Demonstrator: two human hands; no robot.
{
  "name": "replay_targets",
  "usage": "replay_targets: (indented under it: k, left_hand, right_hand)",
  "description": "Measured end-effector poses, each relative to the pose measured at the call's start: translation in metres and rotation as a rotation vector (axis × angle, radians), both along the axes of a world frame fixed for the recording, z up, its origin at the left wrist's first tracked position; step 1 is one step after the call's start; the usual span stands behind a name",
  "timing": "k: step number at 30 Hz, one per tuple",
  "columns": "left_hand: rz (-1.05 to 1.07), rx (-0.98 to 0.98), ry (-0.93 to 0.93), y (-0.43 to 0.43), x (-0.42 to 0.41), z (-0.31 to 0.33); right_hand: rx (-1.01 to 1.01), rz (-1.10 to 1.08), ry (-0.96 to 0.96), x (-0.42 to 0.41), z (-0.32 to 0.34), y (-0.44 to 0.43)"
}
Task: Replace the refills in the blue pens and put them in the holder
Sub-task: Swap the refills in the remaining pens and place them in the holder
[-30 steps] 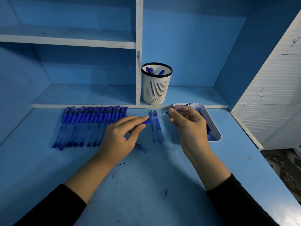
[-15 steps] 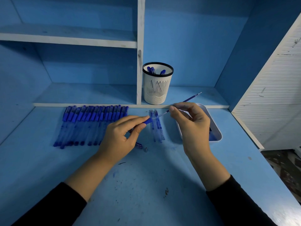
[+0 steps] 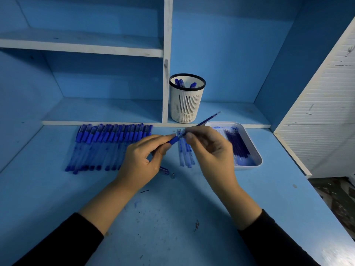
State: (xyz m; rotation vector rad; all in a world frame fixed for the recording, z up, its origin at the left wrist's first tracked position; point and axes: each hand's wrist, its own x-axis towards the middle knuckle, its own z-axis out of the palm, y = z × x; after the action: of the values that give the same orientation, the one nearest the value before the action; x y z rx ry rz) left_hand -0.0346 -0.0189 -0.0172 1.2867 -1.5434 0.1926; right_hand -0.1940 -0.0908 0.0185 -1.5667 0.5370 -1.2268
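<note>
Thin refill pushed further into blue-gripped pen barrel, left hand pinching barrel, right hand pinching refill

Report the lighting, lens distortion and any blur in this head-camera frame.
Head view: dim, even, blue-tinted light, no hard shadows on the desk; the wide lens slants the upper shelf and leans the slatted white panel; a pale blurred glare patch sits at the desk's near right corner.

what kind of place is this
Probably a work desk built into blue shelving, set up for refilling pens: a row of blue pens, a white tray of refills, and a white pen holder.
</note>
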Motion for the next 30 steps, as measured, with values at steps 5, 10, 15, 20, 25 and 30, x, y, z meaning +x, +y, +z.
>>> replay_targets:
  k: [5,10,15,20,25,30]
  left_hand:
    - [-0.004,-0.009,-0.01,0.003,-0.002,0.002]
    - [0.015,-0.002,-0.008,0.005,-0.001,0.001]
    - [0.011,0.0,0.018,0.008,-0.001,0.004]
    - [0.003,0.009,0.01,0.015,-0.001,0.004]
    - [0.002,0.045,0.07,0.022,0.001,0.003]
    - [0.013,0.073,0.058,0.031,0.002,0.005]
  right_hand:
    - [-0.082,-0.065,0.045,0.002,-0.001,0.005]
    - [-0.146,-0.129,0.087,0.002,-0.002,0.006]
    - [-0.197,-0.066,0.14,-0.001,-0.001,0.006]
    - [-0.264,-0.132,0.164,-0.004,0.003,0.001]
    - [-0.263,0.014,0.187,-0.008,0.001,-0.002]
    - [-0.204,0.103,0.255,-0.01,0.002,-0.004]
